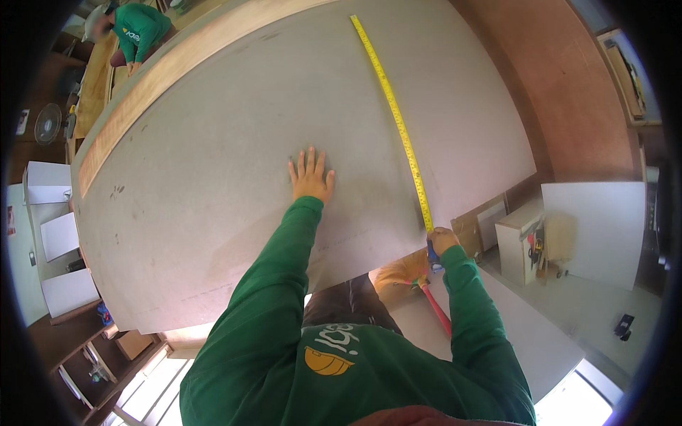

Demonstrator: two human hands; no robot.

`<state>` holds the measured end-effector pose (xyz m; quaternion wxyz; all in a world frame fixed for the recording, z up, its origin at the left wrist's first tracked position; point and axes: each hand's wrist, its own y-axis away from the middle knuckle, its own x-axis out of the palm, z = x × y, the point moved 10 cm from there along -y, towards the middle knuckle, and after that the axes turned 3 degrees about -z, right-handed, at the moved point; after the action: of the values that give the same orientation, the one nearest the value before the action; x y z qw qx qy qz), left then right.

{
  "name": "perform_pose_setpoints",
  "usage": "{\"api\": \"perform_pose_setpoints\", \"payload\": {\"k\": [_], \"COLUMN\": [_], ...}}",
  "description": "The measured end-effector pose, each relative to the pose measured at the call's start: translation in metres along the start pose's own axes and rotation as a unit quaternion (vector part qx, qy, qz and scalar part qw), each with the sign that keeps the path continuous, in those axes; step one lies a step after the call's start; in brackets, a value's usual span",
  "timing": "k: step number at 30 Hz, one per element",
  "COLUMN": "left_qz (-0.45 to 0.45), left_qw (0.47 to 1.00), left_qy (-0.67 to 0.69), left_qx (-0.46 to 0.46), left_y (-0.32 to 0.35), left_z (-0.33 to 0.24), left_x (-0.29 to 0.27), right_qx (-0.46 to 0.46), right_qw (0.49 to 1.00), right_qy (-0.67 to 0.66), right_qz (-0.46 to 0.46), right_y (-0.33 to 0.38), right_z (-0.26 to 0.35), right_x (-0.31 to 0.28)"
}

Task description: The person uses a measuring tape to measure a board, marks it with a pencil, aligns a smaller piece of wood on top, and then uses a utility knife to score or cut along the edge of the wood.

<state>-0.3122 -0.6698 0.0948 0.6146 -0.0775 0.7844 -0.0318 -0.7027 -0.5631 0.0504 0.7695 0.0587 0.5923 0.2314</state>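
Note:
A large grey board point(234, 128) lies in front of me. My left hand point(310, 175) rests flat near its middle, fingers spread, holding nothing. At the board's near right edge, my right hand point(445, 241) is closed around a tape measure point(434, 257) with a blue case, partly hidden by the fingers. Its yellow blade point(399, 121) stretches out across the board, away from me, to a free end near the far side.
A wooden strip point(185, 74) lies along the board's far left. Beyond it a person in green point(142, 32) bends over wood. A red-handled tool point(435, 307) lies below my right hand. A white panel point(595, 234) and tools on a low cabinet point(517, 238) stand at right.

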Motion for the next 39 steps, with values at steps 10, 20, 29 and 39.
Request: {"api": "perform_pose_setpoints", "payload": {"k": [10,20,29,39], "left_qz": [0.05,0.045,0.053,0.071], "left_qw": [0.998,0.999,0.998,0.997], "left_qy": [-0.033,-0.021,-0.03,-0.026], "left_qx": [-0.01,-0.003,-0.006,-0.007], "left_y": [0.004,0.008,-0.005,-0.003], "left_z": [-0.009,-0.006,-0.003,0.001], "left_x": [0.014,0.007,0.01,0.014], "right_qx": [0.151,0.232,0.302,0.323], "right_qw": [0.97,0.961,0.947,0.941], "right_qy": [-0.187,-0.141,-0.11,-0.104], "right_qz": [0.039,0.047,0.022,0.005], "right_y": [-0.051,-0.051,-0.048,-0.046], "right_z": [-0.047,-0.04,-0.034,-0.04], "right_x": [0.014,-0.017,-0.049,-0.053]}}
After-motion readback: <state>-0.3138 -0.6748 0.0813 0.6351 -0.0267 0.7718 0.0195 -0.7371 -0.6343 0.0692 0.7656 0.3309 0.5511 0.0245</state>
